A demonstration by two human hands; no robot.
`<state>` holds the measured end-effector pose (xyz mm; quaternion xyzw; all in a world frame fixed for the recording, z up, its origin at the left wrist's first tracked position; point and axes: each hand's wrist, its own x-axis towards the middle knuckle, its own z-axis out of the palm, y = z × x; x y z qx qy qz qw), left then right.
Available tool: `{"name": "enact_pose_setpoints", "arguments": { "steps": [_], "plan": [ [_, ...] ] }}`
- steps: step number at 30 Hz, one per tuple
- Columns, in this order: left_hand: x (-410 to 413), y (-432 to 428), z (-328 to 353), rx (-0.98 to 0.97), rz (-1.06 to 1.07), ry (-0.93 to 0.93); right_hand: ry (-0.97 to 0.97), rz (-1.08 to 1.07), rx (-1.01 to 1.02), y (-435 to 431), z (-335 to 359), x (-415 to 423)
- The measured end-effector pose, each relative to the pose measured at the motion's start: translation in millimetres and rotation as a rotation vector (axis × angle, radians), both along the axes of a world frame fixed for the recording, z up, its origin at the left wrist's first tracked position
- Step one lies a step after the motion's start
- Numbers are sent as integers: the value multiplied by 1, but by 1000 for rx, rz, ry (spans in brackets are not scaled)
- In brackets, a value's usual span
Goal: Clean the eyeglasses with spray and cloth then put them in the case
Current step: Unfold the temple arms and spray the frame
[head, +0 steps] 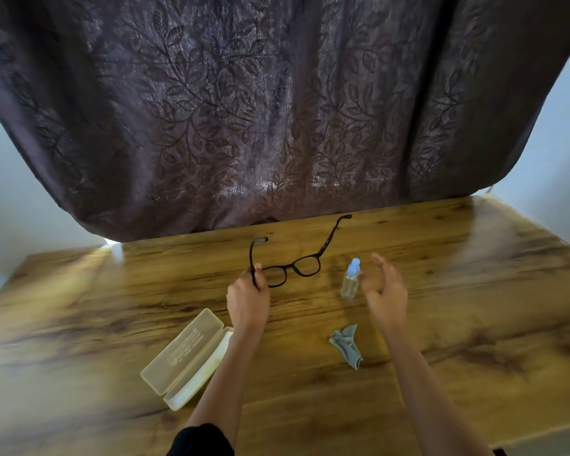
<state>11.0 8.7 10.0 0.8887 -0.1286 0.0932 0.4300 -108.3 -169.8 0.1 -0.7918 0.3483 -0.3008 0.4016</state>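
Observation:
Black-framed eyeglasses point(298, 264) with both temples unfolded are at the middle of the wooden table point(474, 291). My left hand point(248, 297) pinches their left corner by the hinge. A small clear spray bottle point(350, 282) with a light blue cap stands upright to the right of the glasses. My right hand point(383, 289) is beside the bottle with straight, spread fingers and holds nothing. A crumpled grey-blue cloth point(347, 345) lies nearer to me, between my forearms. A pale translucent glasses case point(185, 357) lies open at the near left, partly behind my left forearm.
A dark brown curtain point(277, 110) with a leaf pattern hangs along the table's far edge. Pale walls show at both sides. The table's near edge runs across the bottom right corner.

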Motion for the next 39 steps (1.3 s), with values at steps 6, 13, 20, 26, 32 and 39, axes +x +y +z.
{"name": "enact_pose_setpoints", "arguments": {
  "steps": [6, 13, 20, 26, 32, 39],
  "plan": [
    [-4, -3, 0, 2, 17, 4, 242, 55, 114, -4, -17, 16],
    [-5, -2, -3, 3, 45, 24, 272, 59, 139, -8, -28, 31],
    [-4, -7, -5, 9, 58, 13, 252, 85, 8, -12, -36, 32],
    [0, -17, -11, -6, 62, 21, -199, 184, 135, -7, -24, 26],
    [1, -31, -9, -12, 58, 10, -325, 295, 104, -2, 7, 33],
    [2, -35, -7, -24, 48, -15, -301, 404, 74, 5, 13, 30]
  ]
}}
